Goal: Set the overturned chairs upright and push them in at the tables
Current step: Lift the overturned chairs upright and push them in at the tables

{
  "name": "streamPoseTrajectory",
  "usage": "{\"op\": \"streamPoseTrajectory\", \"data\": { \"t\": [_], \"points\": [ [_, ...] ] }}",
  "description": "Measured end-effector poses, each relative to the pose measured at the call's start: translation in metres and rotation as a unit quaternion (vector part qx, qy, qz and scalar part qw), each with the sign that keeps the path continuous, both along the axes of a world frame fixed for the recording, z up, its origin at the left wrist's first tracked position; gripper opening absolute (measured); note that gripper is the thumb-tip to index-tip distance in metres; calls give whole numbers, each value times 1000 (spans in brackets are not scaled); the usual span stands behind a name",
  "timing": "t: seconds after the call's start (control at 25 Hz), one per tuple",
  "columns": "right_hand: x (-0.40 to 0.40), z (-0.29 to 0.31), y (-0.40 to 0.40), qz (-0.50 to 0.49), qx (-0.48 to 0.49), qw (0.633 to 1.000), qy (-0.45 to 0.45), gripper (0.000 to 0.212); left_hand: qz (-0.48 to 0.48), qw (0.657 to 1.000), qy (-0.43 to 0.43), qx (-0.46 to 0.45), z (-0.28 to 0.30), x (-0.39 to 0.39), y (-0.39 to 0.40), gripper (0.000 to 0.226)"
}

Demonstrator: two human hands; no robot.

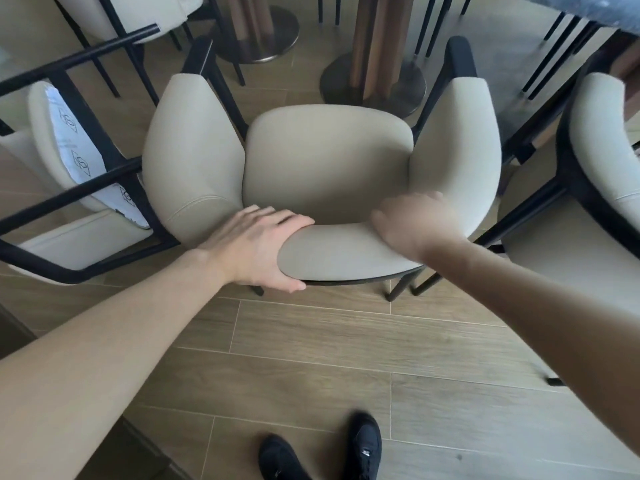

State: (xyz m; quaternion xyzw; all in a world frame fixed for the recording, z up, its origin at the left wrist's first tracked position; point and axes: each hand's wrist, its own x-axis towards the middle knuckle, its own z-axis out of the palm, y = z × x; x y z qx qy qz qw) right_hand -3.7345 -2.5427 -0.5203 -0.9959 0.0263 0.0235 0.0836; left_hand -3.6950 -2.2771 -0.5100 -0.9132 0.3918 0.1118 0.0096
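Observation:
A cream armchair point(325, 157) with a black metal frame stands upright in front of me, its seat facing the table pedestals. My left hand point(256, 251) grips the left end of its curved backrest, thumb under the rim. On the right end of the same backrest rests my right hand point(412, 220), fingers curled over the top; it is slightly blurred. To the left lies an overturned chair point(69, 161), black legs pointing sideways and a white labelled underside showing.
Two round table pedestals point(374, 77) stand just beyond the chair. Another cream chair point(595, 140) stands at the right, close to the armrest. A dark tabletop edge point(588, 12) shows at top right. Wood-look floor lies open behind me, with my black shoes point(322, 452).

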Motion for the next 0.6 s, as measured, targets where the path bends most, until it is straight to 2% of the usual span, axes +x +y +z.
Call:
{"op": "streamPoseTrajectory", "data": {
  "t": [0.28, 0.4, 0.6],
  "points": [
    [-3, 6, -12, 118, -52, 992, -11, 93, 17, 1000, -18, -4, 1, 26, -10, 99],
    [3, 6, -21, 161, -72, 984, 12, 111, 23, 1000, -19, 1, 4, 33, -13, 98],
    [17, 7, -21, 142, -79, 987, 5, 107, 38, 999, -14, 3, 3, 47, -17, 97]
  ]
}}
